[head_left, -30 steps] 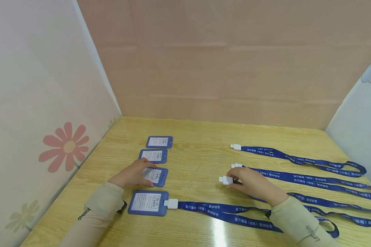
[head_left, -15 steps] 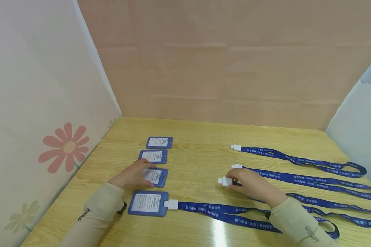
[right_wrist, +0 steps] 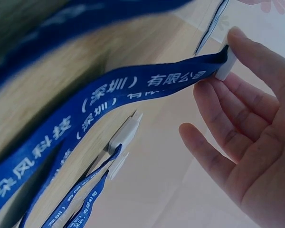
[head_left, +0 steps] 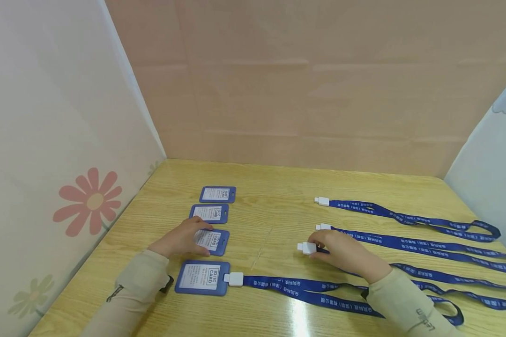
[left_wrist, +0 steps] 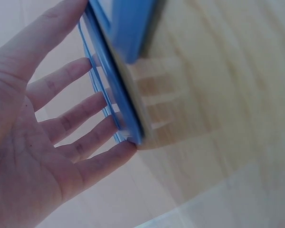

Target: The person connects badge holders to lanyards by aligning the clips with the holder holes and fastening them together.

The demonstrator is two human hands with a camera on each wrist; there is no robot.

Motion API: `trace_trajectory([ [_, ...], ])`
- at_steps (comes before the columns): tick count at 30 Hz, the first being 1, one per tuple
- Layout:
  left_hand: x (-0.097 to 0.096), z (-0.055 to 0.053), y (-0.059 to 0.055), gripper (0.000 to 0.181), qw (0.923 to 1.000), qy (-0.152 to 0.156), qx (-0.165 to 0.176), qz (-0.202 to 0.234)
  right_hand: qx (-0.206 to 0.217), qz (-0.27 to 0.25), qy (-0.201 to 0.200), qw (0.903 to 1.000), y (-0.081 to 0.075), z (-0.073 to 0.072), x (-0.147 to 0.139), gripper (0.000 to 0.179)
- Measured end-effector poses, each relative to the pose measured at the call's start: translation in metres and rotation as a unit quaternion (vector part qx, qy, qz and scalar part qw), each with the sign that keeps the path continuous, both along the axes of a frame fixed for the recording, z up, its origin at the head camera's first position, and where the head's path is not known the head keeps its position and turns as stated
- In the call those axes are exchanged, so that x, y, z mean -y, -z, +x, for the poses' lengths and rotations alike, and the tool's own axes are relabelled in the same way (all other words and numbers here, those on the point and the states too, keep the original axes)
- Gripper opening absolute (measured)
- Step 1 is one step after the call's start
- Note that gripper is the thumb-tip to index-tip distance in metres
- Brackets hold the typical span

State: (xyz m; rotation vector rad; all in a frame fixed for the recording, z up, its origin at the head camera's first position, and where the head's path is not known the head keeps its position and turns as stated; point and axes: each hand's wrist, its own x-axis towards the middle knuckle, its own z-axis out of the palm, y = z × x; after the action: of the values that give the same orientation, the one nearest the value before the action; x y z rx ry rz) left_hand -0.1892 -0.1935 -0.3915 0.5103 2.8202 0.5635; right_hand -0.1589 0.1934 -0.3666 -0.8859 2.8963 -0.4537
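Note:
My left hand [head_left: 180, 238] holds a blue ID badge holder [head_left: 214, 241] on the table, thumb on its near edge and fingers at the far edge. In the left wrist view that holder's blue rim [left_wrist: 115, 80] runs between thumb and fingertips. Thumb and fingers of my right hand [head_left: 349, 253] pinch the white clip [head_left: 308, 248] of a blue lanyard [right_wrist: 147, 81], its tab facing left towards the badge holder. A gap of bare wood lies between the clip and the holder. The lanyard's strap trails off to the right, partly hidden behind the hand.
Nearest the front, a badge holder [head_left: 201, 278] is joined to a lanyard by its white clip [head_left: 236, 279]. Two more badge holders lie farther back, one [head_left: 209, 213] and another [head_left: 217, 194]. Two lanyards with white clips, including the rear clip [head_left: 322, 201], lie at the right. Walls border the table.
My right hand has shifted the pinched clip very slightly left and towards the front edge. The left hand and its badge holder stay in place.

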Motion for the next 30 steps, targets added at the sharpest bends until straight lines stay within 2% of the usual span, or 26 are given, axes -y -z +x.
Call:
trace_trajectory([
  [23,0.0015,-0.0006,0.002,0.064,1.0,0.002,-0.001,0.005,0.001,-0.001,-0.001,1.0,-0.0002,-0.0003,0.004,0.017],
  [30,0.0016,-0.0001,0.0015,0.064,1.0,0.002,0.001,0.008,0.003,0.002,0.009,1.0,0.0025,-0.0013,0.0048,0.017],
])
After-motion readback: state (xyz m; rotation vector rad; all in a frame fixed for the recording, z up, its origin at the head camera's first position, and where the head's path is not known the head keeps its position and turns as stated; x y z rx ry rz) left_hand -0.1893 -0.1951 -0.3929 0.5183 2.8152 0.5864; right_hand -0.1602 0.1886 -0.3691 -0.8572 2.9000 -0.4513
